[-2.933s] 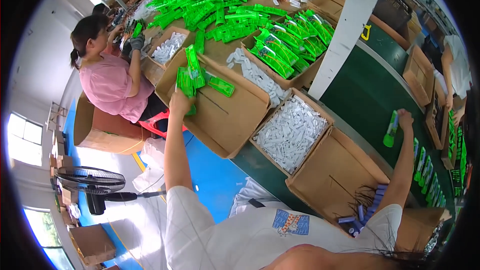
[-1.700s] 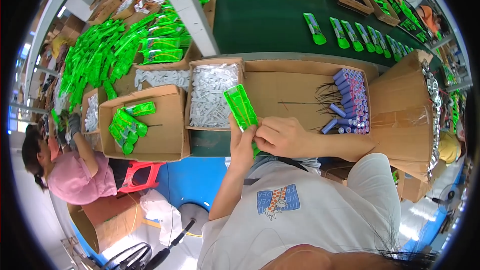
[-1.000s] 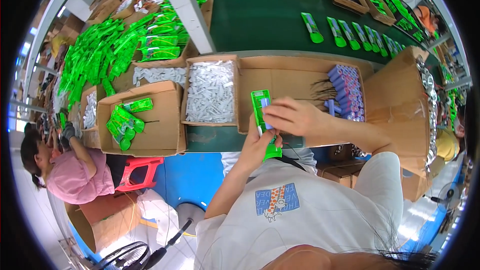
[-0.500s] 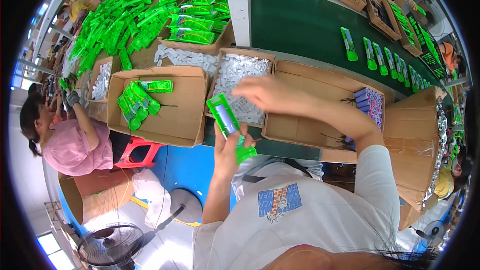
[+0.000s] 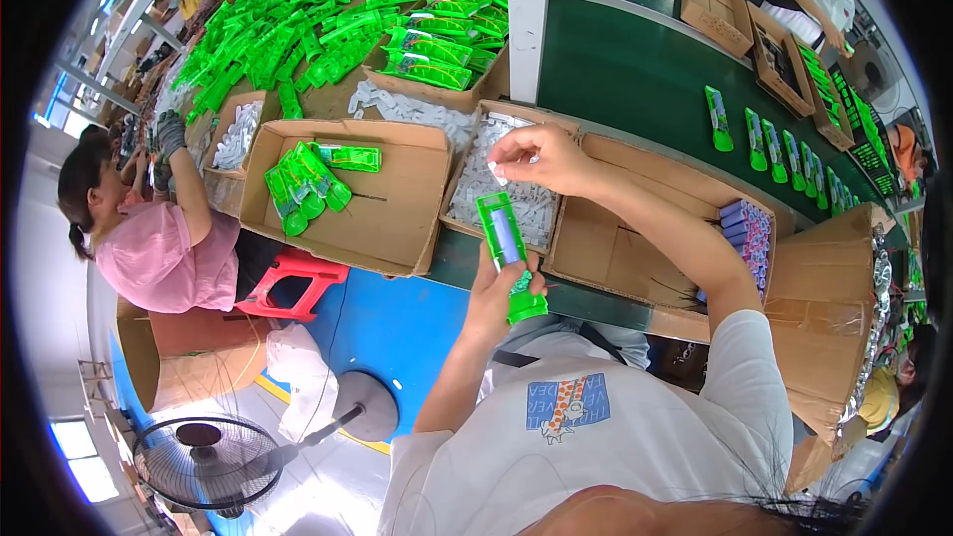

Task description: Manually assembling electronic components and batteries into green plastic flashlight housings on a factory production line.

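Observation:
My left hand [image 5: 489, 300] is wrapped round the lower part of a bright green plastic casing [image 5: 529, 310], held tilted in front of my body. A purple cylindrical battery [image 5: 506, 240] lies in the casing's upper half, with a small green circuit board below it. Just above the casing, my right hand [image 5: 552, 161] is closed in a pinch on a small white plastic piece [image 5: 496, 173]. Beneath that hand stands a cardboard box [image 5: 533, 115] full of loose white plastic pieces [image 5: 478, 201].
To the left, a cardboard box [image 5: 408, 151] holds several green casings [image 5: 304, 183]. Another box [image 5: 608, 228] at right contains purple batteries [image 5: 747, 233]. Green casings stand in a row on the dark green belt [image 5: 620, 69]. A co-worker in pink [image 5: 171, 256] sits at far left.
My right hand has come up from the loose white pieces with one pinched in its fingers. The casing in my left hand is now held more upright. The whole view has shifted.

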The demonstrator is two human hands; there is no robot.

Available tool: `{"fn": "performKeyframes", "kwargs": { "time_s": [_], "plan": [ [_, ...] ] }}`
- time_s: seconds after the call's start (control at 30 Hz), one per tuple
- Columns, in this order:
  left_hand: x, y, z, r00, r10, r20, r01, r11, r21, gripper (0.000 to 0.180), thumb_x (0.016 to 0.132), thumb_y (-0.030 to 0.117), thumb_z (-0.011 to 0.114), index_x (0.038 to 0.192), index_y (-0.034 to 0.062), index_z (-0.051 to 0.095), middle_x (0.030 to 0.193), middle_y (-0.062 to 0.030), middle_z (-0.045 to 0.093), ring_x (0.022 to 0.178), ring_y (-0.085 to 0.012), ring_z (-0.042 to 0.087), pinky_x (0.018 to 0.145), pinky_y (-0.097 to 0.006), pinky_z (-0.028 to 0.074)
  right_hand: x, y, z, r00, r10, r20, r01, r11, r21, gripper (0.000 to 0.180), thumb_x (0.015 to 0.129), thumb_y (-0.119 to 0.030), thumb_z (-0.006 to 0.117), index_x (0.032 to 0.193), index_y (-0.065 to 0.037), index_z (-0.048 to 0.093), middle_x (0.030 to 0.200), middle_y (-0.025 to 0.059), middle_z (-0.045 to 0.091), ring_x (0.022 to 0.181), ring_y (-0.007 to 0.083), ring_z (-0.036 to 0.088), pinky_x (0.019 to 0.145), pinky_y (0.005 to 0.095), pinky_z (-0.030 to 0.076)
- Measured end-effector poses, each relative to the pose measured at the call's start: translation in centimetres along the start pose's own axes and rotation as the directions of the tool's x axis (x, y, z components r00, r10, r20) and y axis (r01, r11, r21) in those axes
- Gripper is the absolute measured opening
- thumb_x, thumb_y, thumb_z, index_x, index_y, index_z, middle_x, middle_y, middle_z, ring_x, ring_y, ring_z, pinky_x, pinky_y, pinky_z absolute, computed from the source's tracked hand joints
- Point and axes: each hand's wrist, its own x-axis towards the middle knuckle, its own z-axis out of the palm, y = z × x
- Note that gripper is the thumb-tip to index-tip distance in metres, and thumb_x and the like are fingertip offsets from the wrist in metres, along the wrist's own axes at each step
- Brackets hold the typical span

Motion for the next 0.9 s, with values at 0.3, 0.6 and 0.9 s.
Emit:
{"fn": "performKeyframes", "kwargs": {
  "time_s": [0.3,0.6,0.9],
  "plan": [
    [0.7,-0.2,0.4,0.997,0.071,0.036,-0.072,0.997,0.019,0.043,0.091,0.005,0.049,0.127,0.0098,0.026,0.099,-0.0128,0.053,0.073,-0.0209,0.057,0.069,-0.038,0.051,-2.6,-0.7,1.7,0.927,-0.223,-0.301,0.147,0.956,-0.255,0.010,0.083,-0.015,0.072,0.088,-0.009,0.066,0.102,-0.0015,0.062,0.092,0.0104,0.057,0.070,0.0261,0.041],
    [0.8,-0.3,1.0,0.997,0.042,0.071,-0.042,0.999,0.000,0.045,0.091,0.005,0.049,0.129,0.0108,0.025,0.099,-0.0128,0.053,0.073,-0.0211,0.058,0.069,-0.037,0.052,-3.6,-0.2,2.4,0.909,-0.143,-0.392,0.075,0.980,-0.184,0.013,0.085,-0.018,0.073,0.091,-0.008,0.067,0.101,-0.0002,0.064,0.090,0.0101,0.057,0.072,0.0266,0.041],
    [1.9,-1.4,1.3,0.967,0.145,0.212,-0.176,0.975,0.134,0.044,0.094,0.012,0.050,0.129,0.0099,0.024,0.096,-0.0116,0.052,0.070,-0.0193,0.057,0.065,-0.034,0.051,-5.4,-1.5,0.6,0.962,0.105,-0.253,-0.098,0.994,0.042,0.015,0.088,-0.013,0.069,0.087,-0.003,0.057,0.095,0.0036,0.057,0.085,0.0082,0.053,0.065,0.0234,0.045]
  ]
}}
